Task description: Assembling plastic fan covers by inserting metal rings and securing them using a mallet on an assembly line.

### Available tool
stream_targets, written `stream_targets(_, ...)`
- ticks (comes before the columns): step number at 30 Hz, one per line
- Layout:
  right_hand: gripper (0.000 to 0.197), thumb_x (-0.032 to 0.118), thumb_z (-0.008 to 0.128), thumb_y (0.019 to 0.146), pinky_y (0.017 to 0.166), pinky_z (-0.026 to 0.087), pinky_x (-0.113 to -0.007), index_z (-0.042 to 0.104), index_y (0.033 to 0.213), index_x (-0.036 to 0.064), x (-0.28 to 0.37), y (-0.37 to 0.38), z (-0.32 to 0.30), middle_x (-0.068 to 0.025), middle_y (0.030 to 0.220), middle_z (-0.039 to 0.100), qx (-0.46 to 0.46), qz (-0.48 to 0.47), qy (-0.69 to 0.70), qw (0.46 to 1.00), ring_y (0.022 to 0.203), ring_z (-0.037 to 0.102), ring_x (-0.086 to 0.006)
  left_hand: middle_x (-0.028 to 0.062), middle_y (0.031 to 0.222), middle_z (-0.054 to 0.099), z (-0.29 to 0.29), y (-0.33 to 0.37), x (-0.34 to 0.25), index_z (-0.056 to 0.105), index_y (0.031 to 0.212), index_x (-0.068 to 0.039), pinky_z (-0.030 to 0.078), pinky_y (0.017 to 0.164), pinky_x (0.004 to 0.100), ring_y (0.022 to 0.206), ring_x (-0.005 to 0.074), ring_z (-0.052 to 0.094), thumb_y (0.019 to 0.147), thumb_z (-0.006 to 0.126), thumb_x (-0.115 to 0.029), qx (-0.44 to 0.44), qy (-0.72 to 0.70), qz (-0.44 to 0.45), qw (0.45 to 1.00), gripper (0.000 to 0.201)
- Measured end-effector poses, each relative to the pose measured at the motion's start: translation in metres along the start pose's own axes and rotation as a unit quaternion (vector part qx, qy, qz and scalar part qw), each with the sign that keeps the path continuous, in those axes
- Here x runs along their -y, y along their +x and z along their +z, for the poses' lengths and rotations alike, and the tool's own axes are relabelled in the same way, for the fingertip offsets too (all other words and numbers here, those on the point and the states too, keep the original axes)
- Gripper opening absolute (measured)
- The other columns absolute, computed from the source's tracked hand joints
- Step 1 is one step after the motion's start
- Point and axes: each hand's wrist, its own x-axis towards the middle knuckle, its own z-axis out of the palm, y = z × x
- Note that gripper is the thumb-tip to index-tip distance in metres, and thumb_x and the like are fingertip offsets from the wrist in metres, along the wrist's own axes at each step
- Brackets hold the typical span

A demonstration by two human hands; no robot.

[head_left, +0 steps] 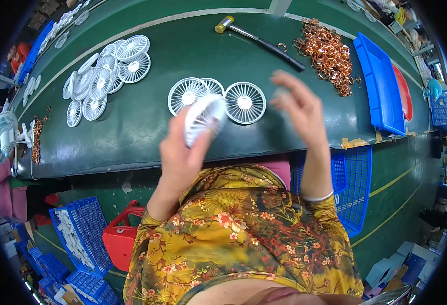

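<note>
My left hand [178, 150] grips a round white fan grille [201, 116], raised above the table's near edge and tilted; it is smeared by motion. Just beyond it on the green tabletop [147, 137] lie a few more white spoked grilles, one flat fan grille [244, 103] to its right and two overlapping at the left. My right hand [300, 109] is in the air right of these, blurred, its fingers apart and nothing plainly visible in them. Beyond that hand is a heap of copper-coloured rings [327, 55].
A pile of white grilles [101, 81] lies at left. A hammer [266, 44] with a black handle rests near the rings. Blue [378, 84] and red trays [403, 94] stand at right. Below are blue crates [353, 195] and a red stool [119, 241]. Another person in pink [2, 190] sits at far left.
</note>
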Motion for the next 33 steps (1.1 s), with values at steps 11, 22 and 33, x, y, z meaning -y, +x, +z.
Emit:
stream_targets(11, 0.027, 0.029, 0.062, 0.086, 0.064, 0.047, -0.045, 0.059, 0.08, 0.0027, -0.045, 0.004, -0.083, -0.0184, 0.074, 0.063, -0.111, 0.109, -0.503, 0.85, 0.072, 0.062, -0.0376, 0.0203, 0.127, 0.052, -0.05, 0.003, 0.054, 0.06, 0.119, -0.011, 0.032, 0.104, 0.0483, 0.127, 0.0403, 0.039, 0.08, 0.071, -0.027, 0.007, 0.333, 0.064, 0.941, 0.043)
stream_targets(22, 0.02, 0.018, 0.072, 0.082, 0.051, 0.044, -0.025, 0.064, 0.082, -0.001, -0.023, -0.028, -0.035, -0.0035, 0.06, 0.059, -0.148, 0.115, -0.238, 0.953, 0.057, 0.052, -0.0055, 0.0253, 0.131, 0.05, -0.119, 0.125, 0.141, 0.043, 0.139, -0.016, 0.039, 0.098, 0.0488, 0.121, 0.038, 0.049, 0.083, 0.065, -0.037, -0.048, 0.649, -0.128, 0.749, 0.064)
stream_targets(33, 0.013, 0.001, 0.072, 0.078, 0.06, 0.05, -0.024, 0.069, 0.091, 0.0024, 0.02, -0.022, 0.021, -0.0086, 0.084, 0.066, -0.064, -0.226, -0.125, 0.964, 0.071, 0.063, -0.0142, 0.0065, 0.092, 0.058, -0.035, 0.055, 0.043, 0.055, 0.107, 0.002, 0.045, 0.071, 0.0267, 0.083, 0.0119, 0.053, 0.096, 0.051, -0.013, -0.29, 0.078, 0.066, 0.952, 0.019)
